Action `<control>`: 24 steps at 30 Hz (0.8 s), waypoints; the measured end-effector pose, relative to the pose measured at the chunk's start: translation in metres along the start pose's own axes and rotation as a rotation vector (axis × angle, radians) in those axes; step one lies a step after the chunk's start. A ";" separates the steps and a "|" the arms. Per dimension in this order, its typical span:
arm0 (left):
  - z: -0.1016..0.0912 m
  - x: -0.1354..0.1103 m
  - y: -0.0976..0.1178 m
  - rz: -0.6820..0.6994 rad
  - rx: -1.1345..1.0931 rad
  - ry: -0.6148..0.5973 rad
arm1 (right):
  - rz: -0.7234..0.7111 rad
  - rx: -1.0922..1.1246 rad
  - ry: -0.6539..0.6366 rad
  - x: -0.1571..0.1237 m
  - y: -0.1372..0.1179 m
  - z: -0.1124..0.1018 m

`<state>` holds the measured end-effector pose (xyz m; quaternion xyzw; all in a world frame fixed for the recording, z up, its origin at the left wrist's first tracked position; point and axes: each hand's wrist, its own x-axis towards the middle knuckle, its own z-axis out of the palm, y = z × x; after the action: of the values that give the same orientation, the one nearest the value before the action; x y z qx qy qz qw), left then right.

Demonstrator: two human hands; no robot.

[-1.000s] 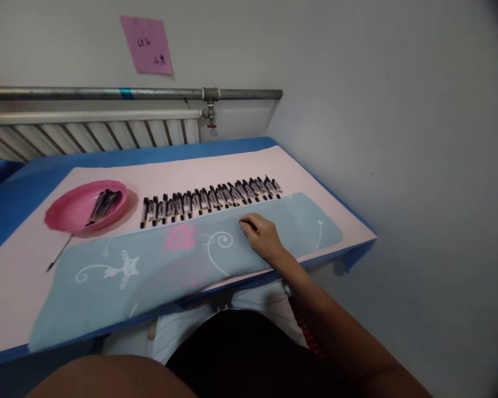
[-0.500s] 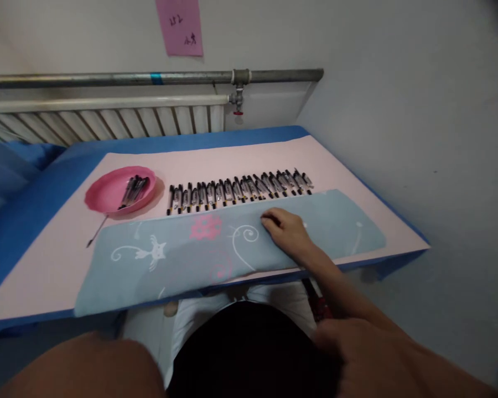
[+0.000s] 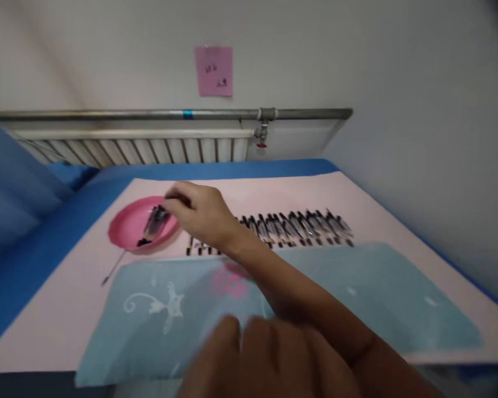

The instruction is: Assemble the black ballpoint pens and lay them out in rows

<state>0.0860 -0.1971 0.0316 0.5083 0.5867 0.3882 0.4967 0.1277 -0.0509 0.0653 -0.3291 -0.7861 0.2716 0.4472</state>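
Observation:
My right hand [image 3: 201, 215] reaches over the right rim of a pink plastic bowl [image 3: 122, 226]. Its fingers are curled together beside the upper ends of several pens [image 3: 154, 224] lying in the bowl; anything between the fingertips is hidden. A long row of black and clear pens [image 3: 290, 228] lies side by side on the pale pink sheet, partly covered by my right wrist. My left hand [image 3: 269, 359] is blurred at the bottom, close to the camera, with its fingers bent into a fist. What it may hold cannot be seen.
A light blue folded cloth [image 3: 149, 331] with a cat pattern lies along the front of the table. One thin dark stick [image 3: 114, 268] rests beside the bowl. Behind the table are a radiator [image 3: 149, 149] and a pipe [image 3: 128, 115]; a wall stands at the right.
My right hand has moved left and away from me, from the blue cloth to the bowl. My left hand has come up at the bottom middle. The view has tilted up.

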 end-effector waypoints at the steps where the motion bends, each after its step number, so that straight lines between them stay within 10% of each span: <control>1: -0.022 0.023 0.008 0.038 0.076 0.071 | 0.018 0.042 0.065 0.007 0.013 0.007; 6: -0.123 0.141 0.027 0.037 1.002 0.457 | 0.179 0.124 0.165 0.017 0.077 0.028; 10: -0.160 0.204 -0.007 -0.227 1.097 0.497 | 0.187 0.140 0.183 0.017 0.098 0.021; 24: -0.179 0.229 -0.054 -0.359 0.922 0.357 | 0.148 -0.015 0.186 0.028 0.117 0.007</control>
<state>-0.0979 0.0265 -0.0264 0.4915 0.8499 0.0794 0.1726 0.1428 0.0434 -0.0075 -0.4133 -0.7166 0.2663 0.4947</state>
